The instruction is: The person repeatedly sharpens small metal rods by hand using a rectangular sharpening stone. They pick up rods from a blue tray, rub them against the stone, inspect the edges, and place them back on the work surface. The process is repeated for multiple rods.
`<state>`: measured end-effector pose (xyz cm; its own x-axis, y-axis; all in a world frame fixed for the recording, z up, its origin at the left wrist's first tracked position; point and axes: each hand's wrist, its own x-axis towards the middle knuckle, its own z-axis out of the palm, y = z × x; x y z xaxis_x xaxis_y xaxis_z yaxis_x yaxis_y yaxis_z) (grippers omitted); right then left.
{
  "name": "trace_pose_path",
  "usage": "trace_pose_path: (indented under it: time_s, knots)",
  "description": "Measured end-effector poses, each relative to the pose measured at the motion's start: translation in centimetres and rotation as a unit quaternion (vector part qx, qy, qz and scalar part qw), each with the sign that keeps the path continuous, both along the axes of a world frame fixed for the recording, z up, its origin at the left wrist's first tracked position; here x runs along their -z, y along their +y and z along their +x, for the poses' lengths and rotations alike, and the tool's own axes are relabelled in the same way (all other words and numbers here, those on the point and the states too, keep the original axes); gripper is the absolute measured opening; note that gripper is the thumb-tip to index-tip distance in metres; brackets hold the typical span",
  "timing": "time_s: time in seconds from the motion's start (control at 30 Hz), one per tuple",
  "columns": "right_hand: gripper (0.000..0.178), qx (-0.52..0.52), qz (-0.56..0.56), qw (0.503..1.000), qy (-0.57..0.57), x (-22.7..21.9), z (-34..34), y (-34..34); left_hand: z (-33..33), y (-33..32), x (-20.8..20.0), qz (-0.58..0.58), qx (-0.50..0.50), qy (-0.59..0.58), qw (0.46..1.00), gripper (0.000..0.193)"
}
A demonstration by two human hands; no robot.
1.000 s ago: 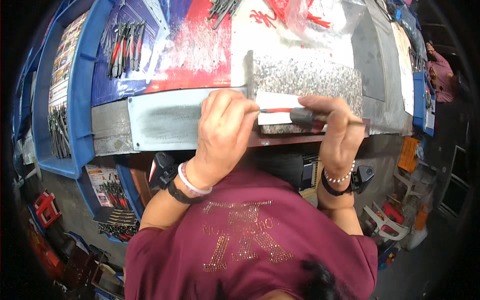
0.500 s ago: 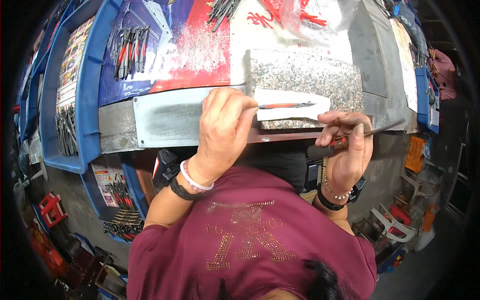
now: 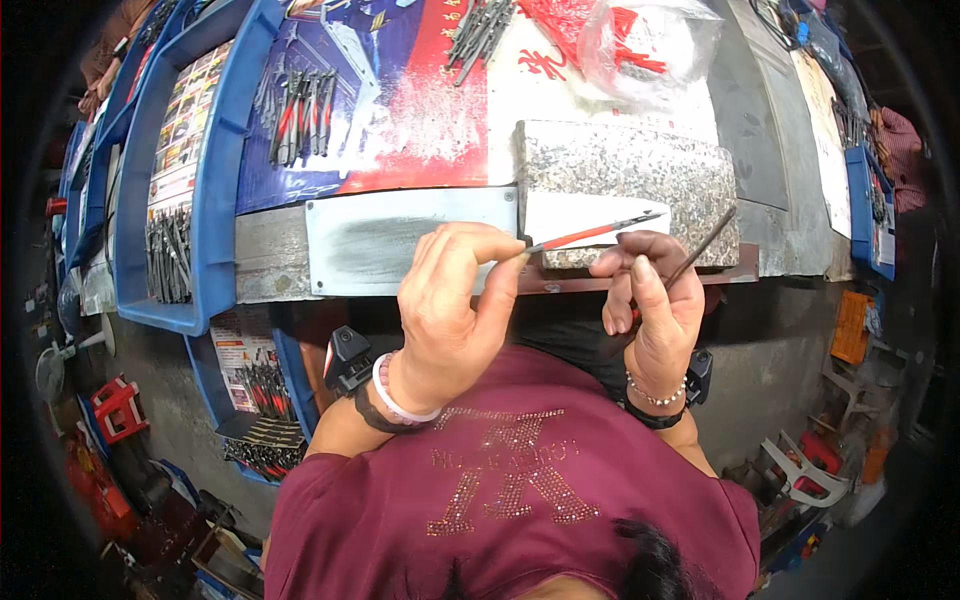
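Note:
My left hand (image 3: pixel 455 290) pinches one end of a slim red-and-black tool (image 3: pixel 590 234) between thumb and fingertips. That tool points right, its dark tip over the white sheet (image 3: pixel 548 212) on the speckled stone block (image 3: pixel 630 160). My right hand (image 3: pixel 655 300) is closed around a screwdriver-like tool; its dark shaft (image 3: pixel 706 243) sticks up to the right, while my palm and fingers hide most of the handle. The right fingertips are near the slim tool's tip; whether they touch it I cannot tell.
A smudged pale metal plate (image 3: pixel 400 240) lies left of the block. Farther back are slim red-and-black tools (image 3: pixel 303 115), dark pieces (image 3: pixel 482 35) and a clear bag (image 3: pixel 645 50) with red pieces. Blue bins (image 3: pixel 215 180) stand at the left, another blue bin (image 3: pixel 868 200) at the right.
The slim tool has tilted, its tip now higher than the held end. My right hand has moved left and turned, so the dark shaft points more steeply upward. The whole view has shifted slightly.

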<state>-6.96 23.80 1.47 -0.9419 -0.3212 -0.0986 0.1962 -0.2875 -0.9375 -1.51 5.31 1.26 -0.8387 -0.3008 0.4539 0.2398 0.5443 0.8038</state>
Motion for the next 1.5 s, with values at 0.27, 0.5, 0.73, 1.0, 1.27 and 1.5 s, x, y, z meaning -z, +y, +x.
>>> trace_pose_path:
  time_s: [0.27, 0.5, 0.73, 1.0, 1.27, 1.5]
  knots:
    - [0.023, -0.034, -0.126, 0.983, -0.128, 0.2, -0.8, -2.1, 1.4, 0.0, -0.6, -0.024, 0.019, -0.011, 0.999, 0.016]
    - [0.019, -0.081, -0.052, 0.995, -0.036, 0.2, 0.1, -2.9, 2.2, -0.5, -1.5, 0.407, 0.167, -0.249, 0.863, 0.021]
    - [0.023, -0.059, 0.017, 0.998, -0.021, 0.4, 0.7, -3.6, 2.6, 0.2, -0.9, 0.233, 0.114, -0.202, 0.944, 0.021]
    - [0.019, -0.037, -0.003, 0.999, -0.018, 1.7, 0.8, -3.4, 3.3, 0.3, -0.1, 0.212, 0.112, -0.157, 0.958, 0.025]
    - [0.015, -0.082, 0.053, 0.995, 0.026, 0.9, 0.9, -3.9, 3.2, 1.0, 0.7, 0.103, 0.048, -0.017, 0.993, 0.042]
    - [0.016, -0.010, 0.011, 0.997, 0.077, 1.7, 1.1, -4.5, 3.3, 1.3, 0.8, 0.274, 0.146, -0.015, 0.950, 0.041]
